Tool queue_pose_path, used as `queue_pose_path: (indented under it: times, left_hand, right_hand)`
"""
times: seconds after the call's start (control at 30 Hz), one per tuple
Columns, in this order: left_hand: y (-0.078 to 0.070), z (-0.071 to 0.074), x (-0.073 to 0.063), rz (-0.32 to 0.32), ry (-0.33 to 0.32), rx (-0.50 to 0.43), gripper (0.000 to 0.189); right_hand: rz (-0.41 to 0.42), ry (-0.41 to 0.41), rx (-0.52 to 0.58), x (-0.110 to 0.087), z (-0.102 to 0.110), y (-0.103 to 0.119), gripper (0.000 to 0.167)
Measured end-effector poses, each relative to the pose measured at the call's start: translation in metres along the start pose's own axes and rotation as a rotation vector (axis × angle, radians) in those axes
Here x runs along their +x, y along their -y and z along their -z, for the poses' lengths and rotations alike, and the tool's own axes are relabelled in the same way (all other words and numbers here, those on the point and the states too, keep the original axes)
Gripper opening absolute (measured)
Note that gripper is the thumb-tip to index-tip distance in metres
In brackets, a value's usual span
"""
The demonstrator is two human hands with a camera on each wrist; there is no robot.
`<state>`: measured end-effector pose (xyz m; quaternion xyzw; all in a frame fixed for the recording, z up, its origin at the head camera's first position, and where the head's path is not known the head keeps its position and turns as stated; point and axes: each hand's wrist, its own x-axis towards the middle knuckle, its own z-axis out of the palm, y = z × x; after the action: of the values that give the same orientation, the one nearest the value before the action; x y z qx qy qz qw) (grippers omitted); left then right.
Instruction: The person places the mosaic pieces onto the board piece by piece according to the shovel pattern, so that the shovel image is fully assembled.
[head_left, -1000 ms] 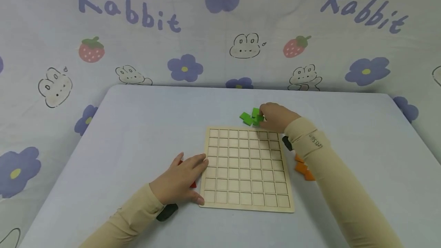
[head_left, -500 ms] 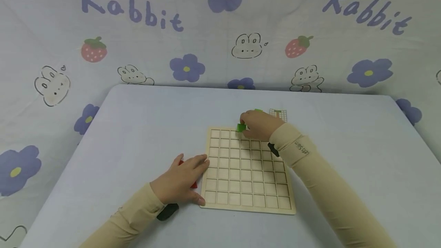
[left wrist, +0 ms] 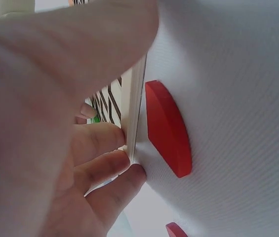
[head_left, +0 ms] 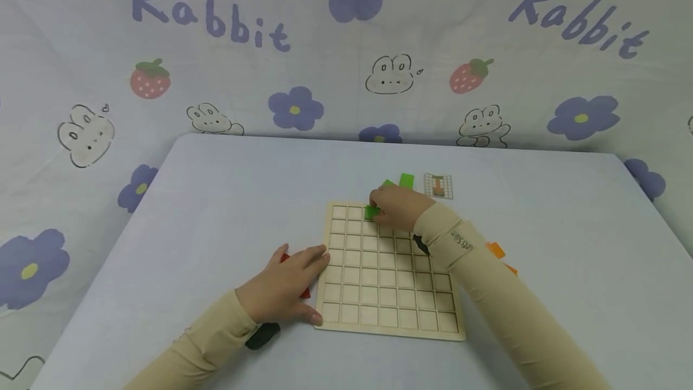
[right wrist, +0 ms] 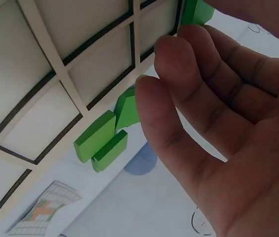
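Note:
A square wooden grid board [head_left: 360, 259] lies on the table. My left hand [head_left: 284, 284] rests against its left edge with spread fingers; in the left wrist view, fingertips [left wrist: 117, 160] touch the board's side. Beneath that hand a red piece [left wrist: 166, 128] with one curved edge lies beside the board. Over the far row, my right hand [head_left: 400, 206] pinches a green square tile [head_left: 371, 212] at a cell of the grid. The right wrist view shows this tile [right wrist: 198, 11] only partly, behind the fingers.
Loose green tiles [head_left: 406, 180] lie beyond the board's far edge, beside a small pattern card [head_left: 438, 186]. Orange pieces [head_left: 496, 250] sit to the right, partly behind the right sleeve. Another red piece [left wrist: 175, 230] shows at the left wrist view's bottom.
My right hand has taken a green tile from the pile and carried it left and nearer, down to the board's far row. The left hand has stayed in place.

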<state>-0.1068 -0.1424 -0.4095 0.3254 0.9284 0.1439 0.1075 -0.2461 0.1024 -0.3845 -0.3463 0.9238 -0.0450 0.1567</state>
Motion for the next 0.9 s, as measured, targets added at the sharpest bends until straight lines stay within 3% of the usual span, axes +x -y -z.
queue_pose_path:
  times: [0.4,0.9]
  left_hand:
    - [-0.0009,0.0035,-0.0008,-0.006,-0.006,-0.01,0.099]
    - [-0.0036,0.0044,-0.0002,0.014,-0.006,-0.03,0.099]
  right_hand:
    - [0.024,-0.044,0.006,0.0001,0.0002,0.0033,0.029]
    - [-0.007,-0.06,0.01,0.0026,-0.0016,0.004,0.025]
